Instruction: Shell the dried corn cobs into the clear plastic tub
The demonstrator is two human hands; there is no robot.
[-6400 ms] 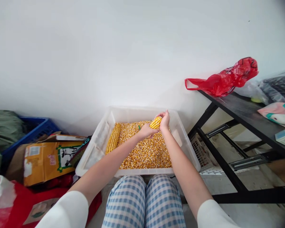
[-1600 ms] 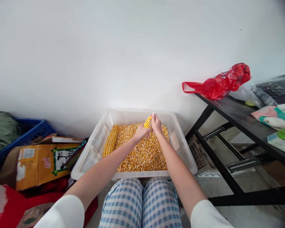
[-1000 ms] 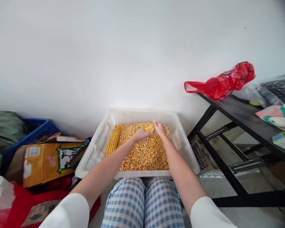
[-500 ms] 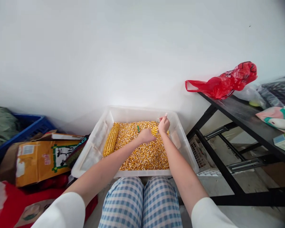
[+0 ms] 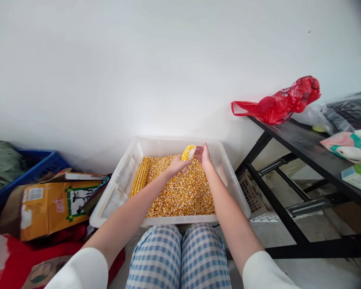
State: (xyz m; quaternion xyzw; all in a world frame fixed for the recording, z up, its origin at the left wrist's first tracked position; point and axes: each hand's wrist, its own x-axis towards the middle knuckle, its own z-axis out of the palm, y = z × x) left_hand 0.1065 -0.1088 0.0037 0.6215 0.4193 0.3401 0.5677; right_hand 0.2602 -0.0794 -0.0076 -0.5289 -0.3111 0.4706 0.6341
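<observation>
So the left hand (image 5: pixel 178 164) has a corn cob (image 5: pixel 187 153) gripped, right hand (image 5: pixel 205 155) spread just beside it, decent room toward the near tub rim (image 5: pixel 183 220).

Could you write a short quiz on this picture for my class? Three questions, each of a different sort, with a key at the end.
1. Multiple choice: what does the person's left hand hold?
A. A red plastic bag
B. A corn cob with a pale end
C. A cardboard box

2. True or false: another cob lies inside the tub, toward the person's left.

3. Fill in the blank: the right hand, beside the held cob, is ____ rather than closed in a fist.

Key:
1. B
2. True; it lies beside the loose kernels.
3. open
</observation>
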